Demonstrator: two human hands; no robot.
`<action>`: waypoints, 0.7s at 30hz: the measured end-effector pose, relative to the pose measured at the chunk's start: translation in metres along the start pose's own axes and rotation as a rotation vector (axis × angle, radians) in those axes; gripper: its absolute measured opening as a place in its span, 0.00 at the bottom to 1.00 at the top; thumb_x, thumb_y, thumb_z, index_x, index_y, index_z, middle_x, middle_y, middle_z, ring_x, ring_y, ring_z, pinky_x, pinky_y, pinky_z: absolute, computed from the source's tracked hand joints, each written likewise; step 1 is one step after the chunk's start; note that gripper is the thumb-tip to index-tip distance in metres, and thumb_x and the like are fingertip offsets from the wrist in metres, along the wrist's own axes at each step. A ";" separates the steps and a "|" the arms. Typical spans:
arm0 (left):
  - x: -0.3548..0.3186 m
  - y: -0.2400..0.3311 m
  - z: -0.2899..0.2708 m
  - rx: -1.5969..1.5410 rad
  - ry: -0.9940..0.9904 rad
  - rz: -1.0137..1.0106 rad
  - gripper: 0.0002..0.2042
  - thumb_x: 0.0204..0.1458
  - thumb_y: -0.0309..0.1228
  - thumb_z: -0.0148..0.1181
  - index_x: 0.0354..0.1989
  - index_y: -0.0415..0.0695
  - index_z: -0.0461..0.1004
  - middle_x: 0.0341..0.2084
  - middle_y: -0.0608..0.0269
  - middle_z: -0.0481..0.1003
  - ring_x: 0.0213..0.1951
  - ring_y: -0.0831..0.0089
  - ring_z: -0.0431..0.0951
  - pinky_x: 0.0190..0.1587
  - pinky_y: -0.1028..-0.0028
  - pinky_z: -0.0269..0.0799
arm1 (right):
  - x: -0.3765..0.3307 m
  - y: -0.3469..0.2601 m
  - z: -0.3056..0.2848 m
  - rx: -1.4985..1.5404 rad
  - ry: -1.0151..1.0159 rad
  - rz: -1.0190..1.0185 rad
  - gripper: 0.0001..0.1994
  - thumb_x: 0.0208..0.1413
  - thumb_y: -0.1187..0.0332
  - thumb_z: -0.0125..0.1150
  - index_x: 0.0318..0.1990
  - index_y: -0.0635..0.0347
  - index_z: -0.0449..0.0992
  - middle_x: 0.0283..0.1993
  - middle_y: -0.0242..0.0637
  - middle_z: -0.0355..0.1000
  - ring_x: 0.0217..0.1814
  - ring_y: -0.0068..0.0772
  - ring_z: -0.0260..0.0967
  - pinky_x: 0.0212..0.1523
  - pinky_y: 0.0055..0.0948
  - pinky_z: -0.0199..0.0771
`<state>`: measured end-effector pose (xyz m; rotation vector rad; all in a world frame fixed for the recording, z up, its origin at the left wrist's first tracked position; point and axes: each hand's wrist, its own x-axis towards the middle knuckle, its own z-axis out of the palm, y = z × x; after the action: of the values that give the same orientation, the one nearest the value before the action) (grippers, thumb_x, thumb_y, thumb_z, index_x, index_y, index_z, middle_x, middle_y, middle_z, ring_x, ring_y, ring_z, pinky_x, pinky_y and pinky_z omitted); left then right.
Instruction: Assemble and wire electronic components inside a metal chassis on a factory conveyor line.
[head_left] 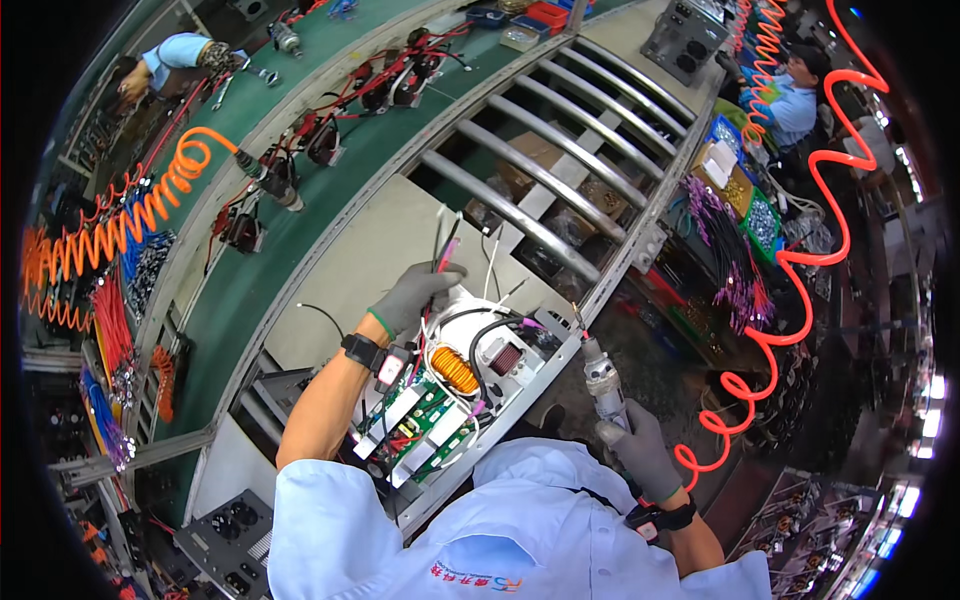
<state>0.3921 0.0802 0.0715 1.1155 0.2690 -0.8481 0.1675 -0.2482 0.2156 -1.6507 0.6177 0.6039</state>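
Observation:
My left hand (pixel 415 298), in a grey glove, is closed around a few thin cables with pink sleeves (pixel 447 256). It is above the far side of an open metal chassis (pixel 512 412) in front of me. Inside the chassis are green circuit boards (pixel 432 408), an orange-wound toroidal coil (pixel 455 370) and a brown-wound block (pixel 506 360). My right hand (pixel 642 452), also gloved, grips an air screwdriver (pixel 604 385) to the right of the chassis. The tool's bit points up and away, apart from the chassis.
Metal rollers (pixel 530 222) lie beyond the chassis. A red coiled hose (pixel 745 385) runs down the right side. Another air screwdriver (pixel 268 180) hangs from an orange coiled hose (pixel 150 225) over the green bench (pixel 310 205). Parts bins (pixel 762 222) and purple-tipped wires (pixel 725 250) stand right; two people work farther off.

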 end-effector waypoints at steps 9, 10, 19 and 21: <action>0.034 -0.002 0.028 1.639 -0.432 0.621 0.25 0.43 0.30 0.62 0.52 0.38 0.70 0.62 0.43 0.62 0.67 0.48 0.57 0.70 0.57 0.52 | -0.007 -0.001 0.011 -0.021 0.063 0.041 0.12 0.53 0.65 0.62 0.39 0.62 0.71 0.23 0.29 0.67 0.18 0.17 0.64 0.16 0.21 0.62; 0.034 -0.003 0.029 1.789 -0.453 0.583 0.25 0.42 0.32 0.64 0.51 0.38 0.69 0.62 0.44 0.63 0.68 0.48 0.57 0.70 0.57 0.52 | -0.009 -0.001 0.011 -0.027 0.062 0.039 0.12 0.53 0.65 0.62 0.39 0.62 0.71 0.23 0.29 0.67 0.18 0.17 0.64 0.16 0.20 0.62; 0.025 -0.008 0.032 2.057 -0.333 0.588 0.23 0.40 0.42 0.69 0.39 0.42 0.69 0.32 0.53 0.78 0.41 0.54 0.79 0.50 0.57 0.70 | -0.009 0.008 0.011 0.036 0.097 0.045 0.11 0.53 0.65 0.62 0.38 0.61 0.70 0.22 0.28 0.65 0.17 0.16 0.62 0.16 0.20 0.62; 0.019 -0.010 0.031 2.067 -0.272 0.505 0.20 0.45 0.42 0.66 0.37 0.42 0.68 0.31 0.53 0.78 0.37 0.53 0.80 0.45 0.57 0.72 | -0.009 0.012 0.011 0.026 0.098 0.047 0.11 0.53 0.65 0.61 0.39 0.61 0.71 0.22 0.28 0.65 0.17 0.16 0.62 0.16 0.20 0.62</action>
<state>0.3907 0.0433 0.0673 2.6846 -1.4249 -0.5918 0.1521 -0.2390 0.2116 -1.6527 0.7341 0.5493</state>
